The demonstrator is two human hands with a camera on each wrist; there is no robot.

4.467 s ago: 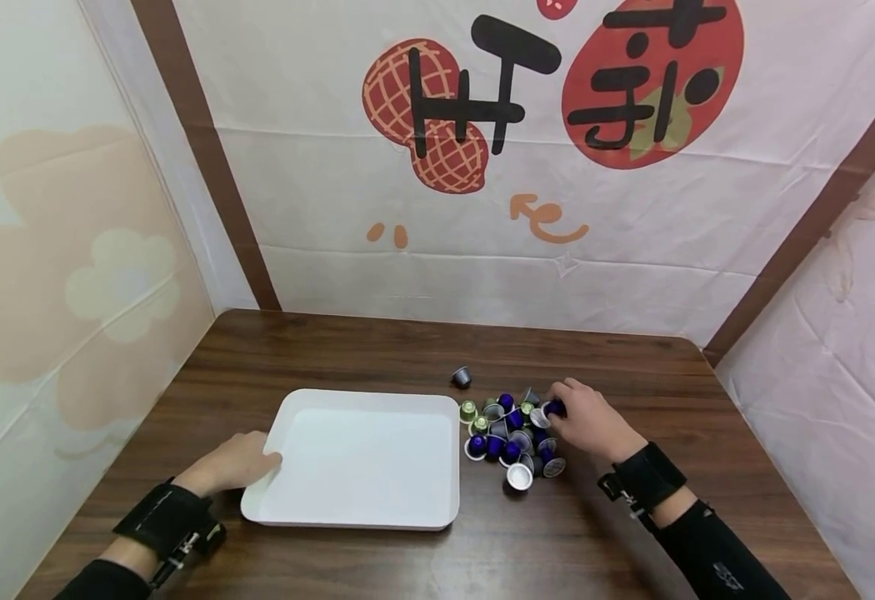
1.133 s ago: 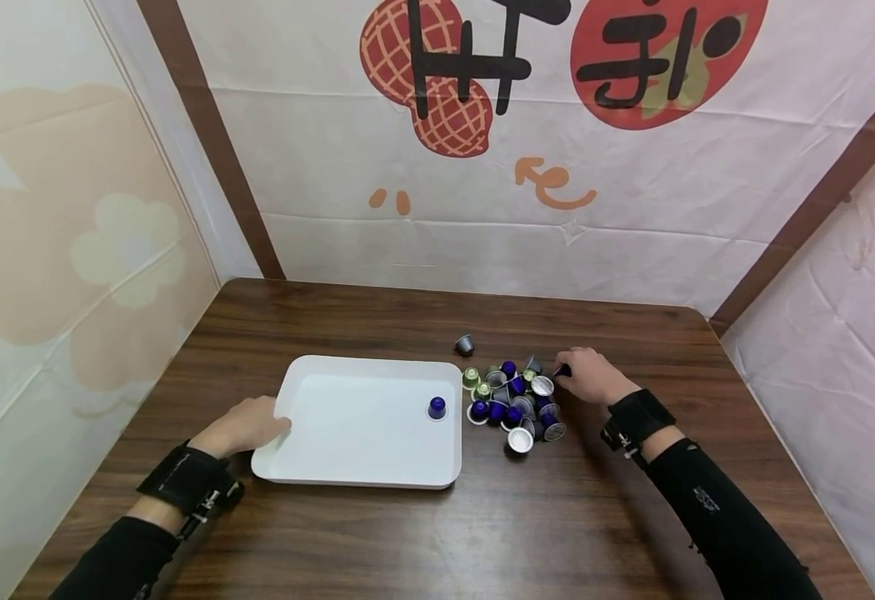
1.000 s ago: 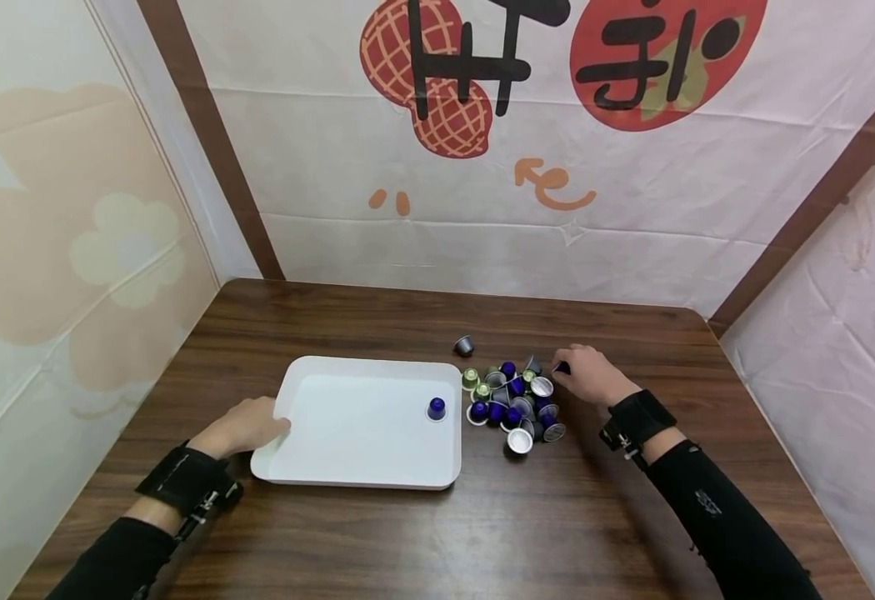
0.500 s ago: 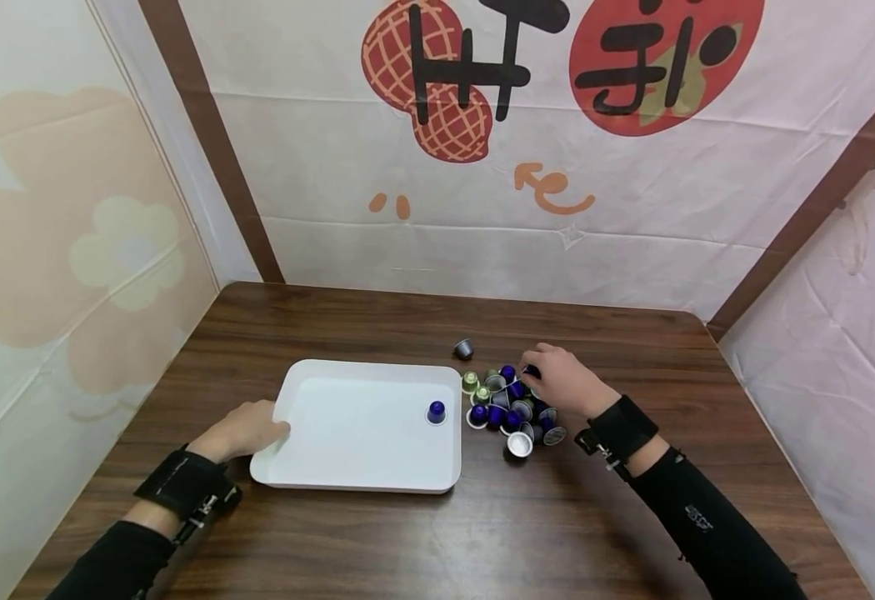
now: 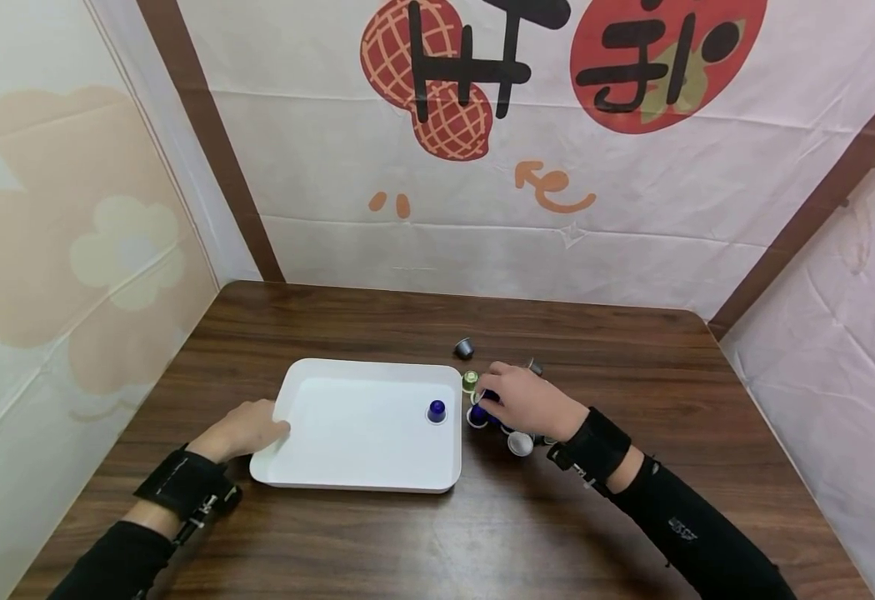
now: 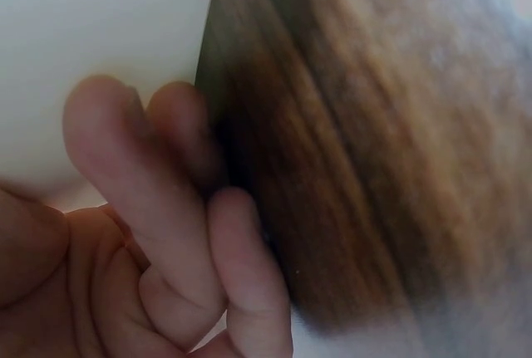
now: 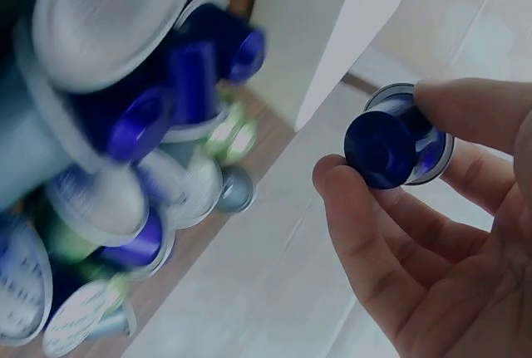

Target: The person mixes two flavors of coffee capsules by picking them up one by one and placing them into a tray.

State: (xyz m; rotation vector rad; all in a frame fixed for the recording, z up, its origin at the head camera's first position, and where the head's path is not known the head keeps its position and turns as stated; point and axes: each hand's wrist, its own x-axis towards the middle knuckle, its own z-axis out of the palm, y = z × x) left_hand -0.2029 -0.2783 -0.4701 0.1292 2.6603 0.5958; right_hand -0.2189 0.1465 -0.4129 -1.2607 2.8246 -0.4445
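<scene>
Left hand [image 5: 242,427] seemingly curls 3 fingers [image 6: 137,188]; right hand [image 5: 529,402] pinches.

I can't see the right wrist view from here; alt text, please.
The right hand pinches a dark blue capsule. On the picture's left is a partly blurred pile of blue, green and silvery capsules.

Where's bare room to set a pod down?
Bare: the tray, from the left grip to its lone blue pod; the table along the tray's front edge. Crowded: the pod pile by the tray's right edge, partly hidden by the right grip.
</scene>
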